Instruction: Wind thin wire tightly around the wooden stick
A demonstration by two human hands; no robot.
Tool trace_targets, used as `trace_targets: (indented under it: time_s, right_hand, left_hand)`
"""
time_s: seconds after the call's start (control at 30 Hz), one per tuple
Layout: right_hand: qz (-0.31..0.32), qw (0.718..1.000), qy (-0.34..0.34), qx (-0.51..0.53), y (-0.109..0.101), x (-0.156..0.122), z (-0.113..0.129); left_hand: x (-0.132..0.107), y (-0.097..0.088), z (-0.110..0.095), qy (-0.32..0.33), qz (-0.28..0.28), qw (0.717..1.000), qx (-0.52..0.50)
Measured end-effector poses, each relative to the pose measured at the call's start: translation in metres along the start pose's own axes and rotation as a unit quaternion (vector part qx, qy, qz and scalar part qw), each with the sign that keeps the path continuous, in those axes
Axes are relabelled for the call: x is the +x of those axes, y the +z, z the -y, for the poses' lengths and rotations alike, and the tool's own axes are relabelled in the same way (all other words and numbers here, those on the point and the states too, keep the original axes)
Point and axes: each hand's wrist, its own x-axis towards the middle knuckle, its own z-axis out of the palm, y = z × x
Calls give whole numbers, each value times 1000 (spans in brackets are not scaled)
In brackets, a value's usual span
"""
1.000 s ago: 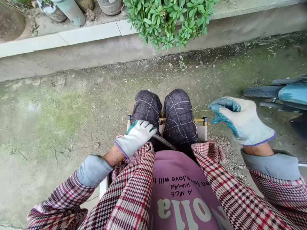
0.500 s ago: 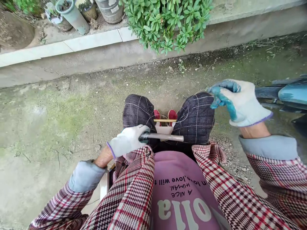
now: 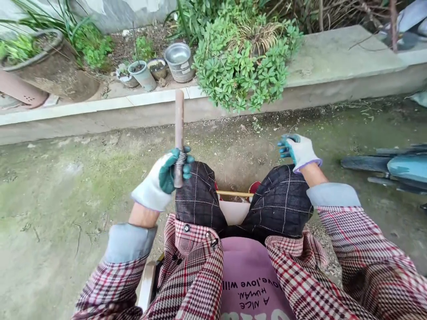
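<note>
My gloved left hand [image 3: 163, 175] is closed around a pale, worn round rod [image 3: 179, 120] held nearly upright beside my left knee. Several turns of thin grey wire [image 3: 180, 161] circle the rod where my fingers grip it; part of the winding is hidden. In front of my right knee is my gloved right hand [image 3: 298, 150], its fingers curled inward. Whatever lies in those fingers is too fine to make out. Both gloves are white with blue-green palms and fingers.
A thin yellow stick [image 3: 233, 194] spans between my knees above a pale panel [image 3: 234, 212]. Ahead runs a low ledge [image 3: 110, 105] with a leafy bush [image 3: 247, 75], flowerpots [image 3: 143, 75] and a metal pot [image 3: 179, 62]. A blue vehicle part [image 3: 405, 168] juts in at right.
My left hand has raised the rod and turned it from lying level to nearly upright. My right hand has come inward, and the thin strand seen near it no longer shows. The view has tilted up.
</note>
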Motion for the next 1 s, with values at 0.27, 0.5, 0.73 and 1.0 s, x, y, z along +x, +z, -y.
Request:
trace_targets:
  time_s: [0.27,0.5,0.73,1.0]
  right_hand:
    - [52,939,-247,-232,65,-42,50]
    - [306,780,-381,-391,129,-43,29]
    - [243,912,-196,-264,128,-46,-17]
    - [172,980,-12,-105,122,-35,-18]
  left_hand:
    - [65,21,52,-119,31,992,4]
    - [64,19,101,-115,203,962,144]
    - [94,8,130,-200,138,970,9]
    - [81,26,120,-92,96,986,100]
